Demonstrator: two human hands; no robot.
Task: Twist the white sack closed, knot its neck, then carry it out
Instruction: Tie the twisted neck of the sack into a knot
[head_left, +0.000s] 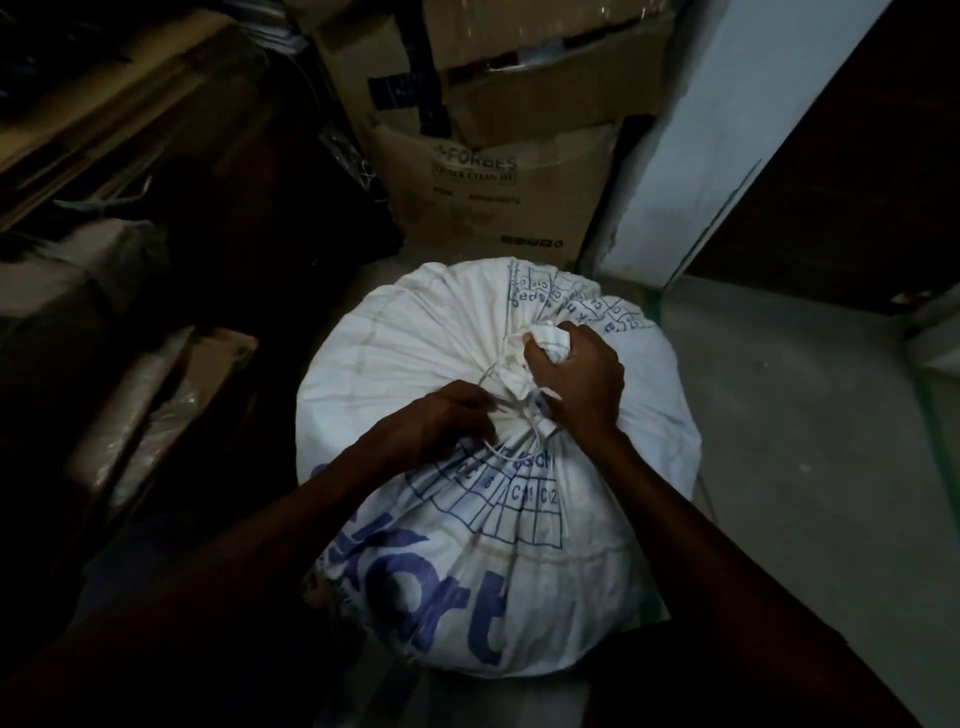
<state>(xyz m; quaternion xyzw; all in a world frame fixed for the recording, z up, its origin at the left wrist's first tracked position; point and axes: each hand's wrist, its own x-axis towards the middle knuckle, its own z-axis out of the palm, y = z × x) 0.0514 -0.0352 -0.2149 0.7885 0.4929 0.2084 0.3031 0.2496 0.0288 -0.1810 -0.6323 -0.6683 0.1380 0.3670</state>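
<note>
The white sack (498, 467) stands on the floor directly beneath both hands. The bunched neck (550, 340) is gripped by the right hand (576, 379); a cord (491, 371) is pinched by the left hand (441, 421). The twist should probably be kept taut while the cord is cinched.

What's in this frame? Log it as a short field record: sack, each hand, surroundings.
sack: white sack with blue print, full, upright on the floor, top gathered at the neck
right hand: right hand grips the bunched cloth at the neck
left hand: left hand, fingers pinch a thin white cord at the neck
behind: stacked cardboard boxes
light: dim
</note>
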